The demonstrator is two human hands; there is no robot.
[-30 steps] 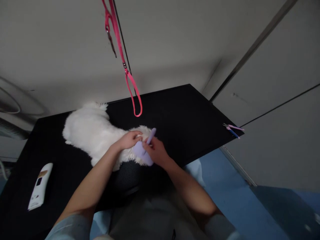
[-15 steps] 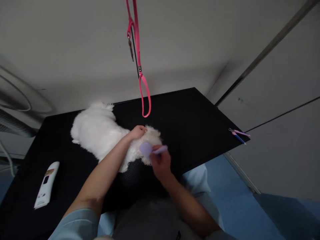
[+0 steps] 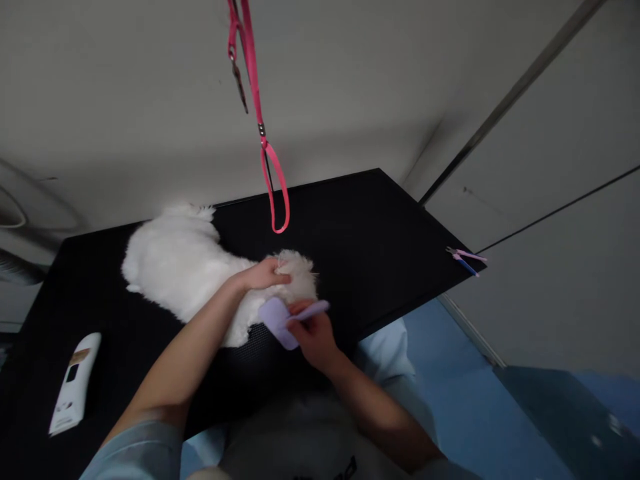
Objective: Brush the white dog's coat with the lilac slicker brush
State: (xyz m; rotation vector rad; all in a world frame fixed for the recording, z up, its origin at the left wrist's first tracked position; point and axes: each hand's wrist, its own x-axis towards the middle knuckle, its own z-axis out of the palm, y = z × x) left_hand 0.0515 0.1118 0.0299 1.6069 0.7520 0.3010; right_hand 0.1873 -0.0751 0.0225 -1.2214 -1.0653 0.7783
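Observation:
A white fluffy dog (image 3: 175, 260) lies on its belly on the black table (image 3: 360, 233), its head toward the right. My left hand (image 3: 265, 273) is closed on the fur of its head, thumb on top and fingers partly hidden in the coat. Between the fingers of my right hand (image 3: 313, 330) is the handle of a lilac slicker brush (image 3: 277, 320). The flat back of the brush faces up, just below the dog's head near the table's front edge. Its bristles are hidden, so I cannot tell whether they touch fur.
A white clipper (image 3: 77, 380) rests on the table's left. Nail clippers (image 3: 465, 260) with pink and blue handles lie at the right corner. Above the table hangs a pink loop leash (image 3: 275, 190) with a metal clip. A grey hose (image 3: 20, 267) is at far left.
The brush has come down and left from the dog's head, toward the table edge. My left hand's thumb is now more spread over the fur. The whole view has shifted slightly.

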